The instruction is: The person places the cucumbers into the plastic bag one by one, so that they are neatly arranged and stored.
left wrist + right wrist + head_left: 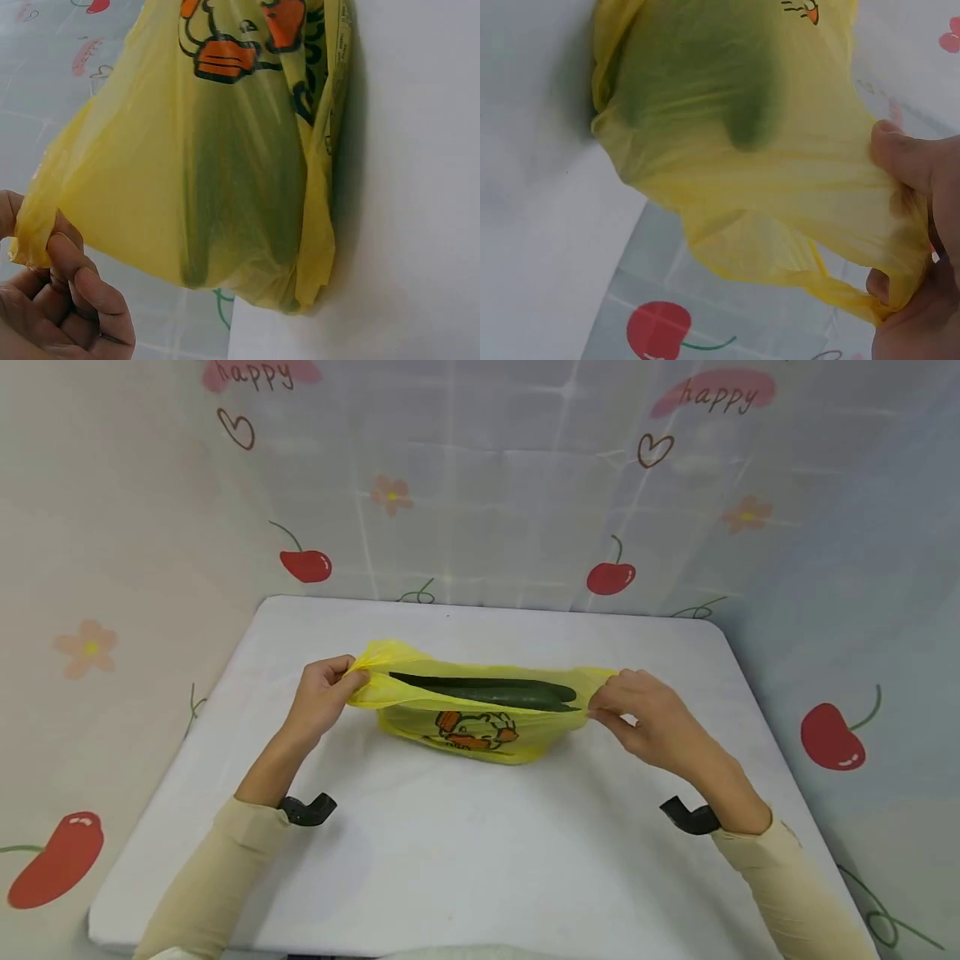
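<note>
A yellow plastic bag [547, 739] with a printed cartoon sits on the table, its mouth stretched wide between both hands. Long dark green cucumbers [510, 695] lie inside it, visible through the opening. My left hand [321, 697] pinches the bag's left end; in the left wrist view its fingers [90, 289] curl at the gathered plastic. At the opposite end, my right hand [656, 722] grips the bag's rim between thumb and fingers. Through the thin plastic the cucumbers show as green shapes in both wrist views, so their exact number is unclear.
The white table [450, 852] has rounded corners and reaches to a patterned curtain [487, 527] at the back and sides. A black wrist strap piece [309, 810] sticks out from the left wrist, and a similar black piece [690, 817] from the right.
</note>
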A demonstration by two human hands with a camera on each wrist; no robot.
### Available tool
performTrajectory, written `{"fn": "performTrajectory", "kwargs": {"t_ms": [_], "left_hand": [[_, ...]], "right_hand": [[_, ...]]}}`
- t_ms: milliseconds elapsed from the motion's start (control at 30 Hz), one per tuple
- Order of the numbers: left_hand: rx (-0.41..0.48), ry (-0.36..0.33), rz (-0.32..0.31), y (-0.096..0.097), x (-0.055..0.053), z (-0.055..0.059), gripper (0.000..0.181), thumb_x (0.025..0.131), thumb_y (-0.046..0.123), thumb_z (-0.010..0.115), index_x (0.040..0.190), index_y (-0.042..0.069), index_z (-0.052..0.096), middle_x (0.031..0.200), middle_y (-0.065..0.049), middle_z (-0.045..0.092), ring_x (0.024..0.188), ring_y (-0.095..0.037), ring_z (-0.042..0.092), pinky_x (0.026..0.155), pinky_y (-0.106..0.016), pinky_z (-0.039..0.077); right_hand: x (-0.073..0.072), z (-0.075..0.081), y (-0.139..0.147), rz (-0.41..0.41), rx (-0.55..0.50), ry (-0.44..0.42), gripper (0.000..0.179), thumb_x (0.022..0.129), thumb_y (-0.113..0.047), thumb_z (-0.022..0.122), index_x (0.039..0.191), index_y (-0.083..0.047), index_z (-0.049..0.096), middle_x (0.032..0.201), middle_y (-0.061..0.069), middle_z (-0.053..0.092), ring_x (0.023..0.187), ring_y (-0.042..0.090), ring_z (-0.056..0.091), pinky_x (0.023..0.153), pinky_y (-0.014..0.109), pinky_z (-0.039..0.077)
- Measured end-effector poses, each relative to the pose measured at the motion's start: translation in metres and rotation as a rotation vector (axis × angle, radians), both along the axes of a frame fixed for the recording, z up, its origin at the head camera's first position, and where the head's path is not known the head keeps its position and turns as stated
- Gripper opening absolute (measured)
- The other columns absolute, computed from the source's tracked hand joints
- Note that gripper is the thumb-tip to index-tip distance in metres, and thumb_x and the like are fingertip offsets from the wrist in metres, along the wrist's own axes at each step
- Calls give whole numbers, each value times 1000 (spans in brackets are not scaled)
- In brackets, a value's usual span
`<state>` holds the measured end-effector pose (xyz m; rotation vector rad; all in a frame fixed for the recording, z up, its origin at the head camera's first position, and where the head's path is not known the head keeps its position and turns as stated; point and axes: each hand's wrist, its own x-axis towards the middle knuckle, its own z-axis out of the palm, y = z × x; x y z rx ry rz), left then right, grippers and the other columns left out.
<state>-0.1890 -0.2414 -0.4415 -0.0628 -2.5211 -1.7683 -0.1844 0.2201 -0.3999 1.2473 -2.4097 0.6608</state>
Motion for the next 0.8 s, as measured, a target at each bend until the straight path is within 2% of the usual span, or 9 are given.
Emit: {"fn": "performTrajectory", "kwargs": {"t_ms": [100, 267, 333, 500, 600, 700, 800], "left_hand": [[22, -4, 18, 2, -3, 3, 22, 96, 23, 59, 87, 3, 58, 71, 3, 56, 65, -11, 48, 56, -26, 42], [14, -4, 18, 6, -5, 6, 23, 97, 26, 58, 90, 4, 59, 73, 3, 55, 67, -12, 48, 58, -26, 42], [8, -19, 17, 7, -5, 7, 23, 97, 27, 58, 91, 5, 58, 74, 4, 55, 68, -12, 49, 59, -26, 43], [2, -51, 15, 6, -3, 7, 23, 97, 28, 58, 94, 5, 58, 77, 3, 56, 71, -12, 50, 61, -25, 44], [-10, -54, 5, 5, -3, 5, 26, 98, 32, 58, 98, 6, 59, 79, 3, 57, 72, -13, 50, 61, -25, 44], [-17, -38, -8, 5, -2, 2, 30, 97, 38, 59, 98, 8, 58, 78, 3, 54, 70, -13, 47, 59, -26, 42], [-23, 27, -24, 0, -1, -2, 33, 99, 41, 55, 96, 8, 57, 76, 2, 52, 68, -15, 46, 58, -26, 41]], "right_hand": [[-1, 9, 3, 23, 27, -2, 17, 82, -5, 78, 91, -17, 70, 85, -13, 64, 78, 3, 48, 75, 19, 37], [-3, 16, 8, 25, 6, -4, 22, 77, -1, 80, 90, -16, 70, 84, -12, 64, 79, 2, 51, 76, 18, 39], [-3, 14, 9, -3, 16, -18, 23, 76, -2, 80, 90, -17, 70, 84, -13, 63, 80, 2, 52, 75, 19, 41], [-2, 4, 6, -55, 145, -105, 17, 84, -14, 77, 94, -25, 66, 88, -20, 59, 84, -1, 50, 79, 24, 44], [-3, -1, 5, -77, 150, -148, 15, 87, -18, 75, 96, -25, 65, 89, -20, 60, 85, 1, 51, 80, 27, 44], [-5, -4, 3, -110, 141, -133, 16, 87, -23, 76, 99, -23, 67, 91, -15, 64, 87, 5, 55, 84, 31, 40], [-7, -6, 5, -153, 105, -88, 27, 85, -30, 77, 108, -21, 68, 102, -8, 68, 96, 13, 57, 89, 38, 34]]}}
